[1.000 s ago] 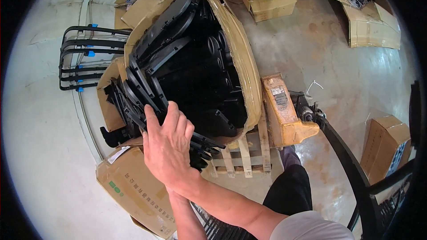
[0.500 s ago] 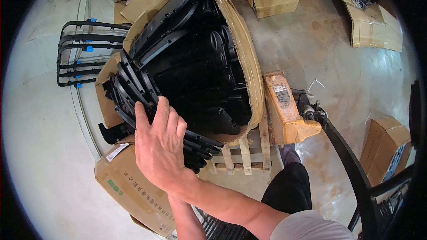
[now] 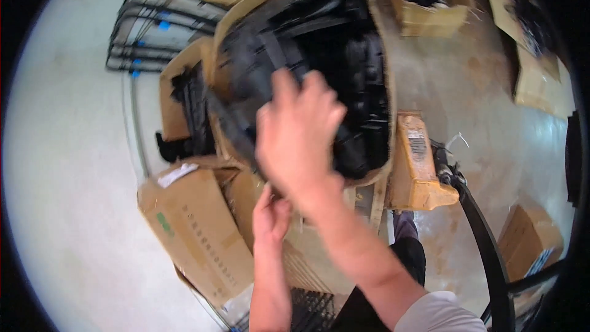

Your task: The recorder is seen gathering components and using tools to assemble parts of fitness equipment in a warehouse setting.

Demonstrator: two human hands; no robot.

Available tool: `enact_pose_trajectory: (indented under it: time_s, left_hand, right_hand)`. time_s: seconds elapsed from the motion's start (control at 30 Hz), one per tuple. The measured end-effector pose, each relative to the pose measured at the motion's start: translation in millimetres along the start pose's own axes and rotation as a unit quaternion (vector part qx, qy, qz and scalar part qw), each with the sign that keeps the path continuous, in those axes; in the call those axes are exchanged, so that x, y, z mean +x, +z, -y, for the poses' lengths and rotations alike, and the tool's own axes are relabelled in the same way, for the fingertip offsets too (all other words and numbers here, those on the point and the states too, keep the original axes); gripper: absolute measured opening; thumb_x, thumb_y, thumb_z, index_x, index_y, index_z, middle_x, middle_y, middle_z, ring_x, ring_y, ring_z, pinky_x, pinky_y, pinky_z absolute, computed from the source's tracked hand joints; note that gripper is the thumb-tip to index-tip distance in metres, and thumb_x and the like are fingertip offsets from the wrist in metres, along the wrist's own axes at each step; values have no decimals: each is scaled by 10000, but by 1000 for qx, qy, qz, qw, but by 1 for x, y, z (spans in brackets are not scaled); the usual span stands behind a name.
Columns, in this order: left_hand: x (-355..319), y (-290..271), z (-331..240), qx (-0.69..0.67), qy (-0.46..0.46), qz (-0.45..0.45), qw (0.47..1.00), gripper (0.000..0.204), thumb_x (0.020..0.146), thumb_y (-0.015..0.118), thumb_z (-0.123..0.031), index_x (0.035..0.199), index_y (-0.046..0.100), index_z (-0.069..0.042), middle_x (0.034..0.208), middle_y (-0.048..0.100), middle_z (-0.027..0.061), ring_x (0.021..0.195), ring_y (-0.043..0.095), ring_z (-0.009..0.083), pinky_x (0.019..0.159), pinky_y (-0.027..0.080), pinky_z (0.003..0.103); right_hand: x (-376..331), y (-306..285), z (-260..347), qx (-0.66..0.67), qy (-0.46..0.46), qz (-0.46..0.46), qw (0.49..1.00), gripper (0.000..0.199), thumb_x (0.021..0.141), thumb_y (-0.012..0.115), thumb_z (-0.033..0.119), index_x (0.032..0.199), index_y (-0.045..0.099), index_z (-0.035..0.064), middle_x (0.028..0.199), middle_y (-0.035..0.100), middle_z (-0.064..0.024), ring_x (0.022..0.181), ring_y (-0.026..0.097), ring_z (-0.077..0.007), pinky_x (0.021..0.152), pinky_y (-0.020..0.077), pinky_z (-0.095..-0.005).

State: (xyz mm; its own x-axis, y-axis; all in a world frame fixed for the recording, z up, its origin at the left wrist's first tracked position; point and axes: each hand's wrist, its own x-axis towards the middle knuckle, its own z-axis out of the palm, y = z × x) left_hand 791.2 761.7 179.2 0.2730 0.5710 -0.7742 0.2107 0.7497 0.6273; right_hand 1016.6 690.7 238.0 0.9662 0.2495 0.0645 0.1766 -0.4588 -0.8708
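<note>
My right hand (image 3: 301,132) is over the large cardboard carton (image 3: 384,64), in front of the black plastic parts (image 3: 362,104) inside it. Motion smears its fingers, which look spread, so its grip is unclear. Lower down, my left hand (image 3: 271,218) is by the carton's near left edge, palm up with curled fingers. Its fingertips reach up to something dark, partly hidden behind my right wrist. A blurred greyish-black plastic piece (image 3: 236,126) slants across the carton's left rim. Further long black parts (image 3: 196,104) stand in a smaller carton (image 3: 174,107) on the left.
Black frames with blue clips (image 3: 163,24) lean at the upper left. A closed carton (image 3: 196,227) lies below them. Beside the large carton stand an orange metal housing (image 3: 412,166) and a black bar (image 3: 482,233). Open boxes (image 3: 433,18) of dark cables are at the top right.
My right hand has moved up and right, from the black parts at the left onto the large carton's contents. My left hand has come into sight below it. The view has shifted.
</note>
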Motion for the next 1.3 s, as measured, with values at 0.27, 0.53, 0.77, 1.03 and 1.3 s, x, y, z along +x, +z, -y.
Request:
enact_pose_trajectory:
  time_s: [0.27, 0.53, 0.77, 1.03, 1.3]
  left_hand:
    - [44, 73, 35, 143, 112, 38, 983, 594, 1018, 708, -473, 1420, 516, -80, 1296, 606, 55, 1064, 605, 197, 891, 518, 346]
    - [2, 27, 113, 60, 100, 55, 992, 441, 1091, 614, -386, 1338, 603, -20, 1287, 673, 93, 1161, 658, 188, 896, 528, 310]
    - [-77, -139, 314, 354, 50, 77, 931, 512, 1039, 598, -455, 1242, 680, 8, 1143, 756, 207, 1105, 719, 309, 960, 543, 411]
    - [-190, -324, 463, 589, -72, 70, 802, 497, 978, 520, -459, 1142, 764, -59, 1204, 733, 226, 1169, 672, 438, 1044, 520, 497]
    - [-224, -413, 493, 295, -46, -146, 943, 450, 965, 588, -431, 1179, 766, -77, 1152, 762, 208, 1148, 708, 384, 1008, 544, 471]
  right_hand:
    - [64, -15, -146, -49, -45, -75, 995, 633, 991, 657, 463, 1429, 616, 8, 1527, 539, -272, 1440, 496, -413, 1202, 372, -468]
    - [-48, -89, -198, 13, -17, -45, 999, 352, 998, 621, 158, 1307, 669, -6, 1395, 633, -190, 1360, 560, -344, 1182, 385, -420]
    - [-186, -77, -247, 63, 106, 79, 989, 234, 1001, 611, 93, 1183, 726, 1, 1154, 732, -93, 1083, 669, -200, 998, 506, -346]
    - [-292, -76, -268, -3, 108, 308, 945, 267, 947, 656, 197, 1123, 772, 33, 972, 787, -172, 934, 759, -271, 874, 576, -383]
    - [-345, -130, -312, -231, 41, 446, 864, 380, 913, 633, 348, 1025, 773, 14, 950, 746, -276, 972, 747, -424, 855, 577, -492]
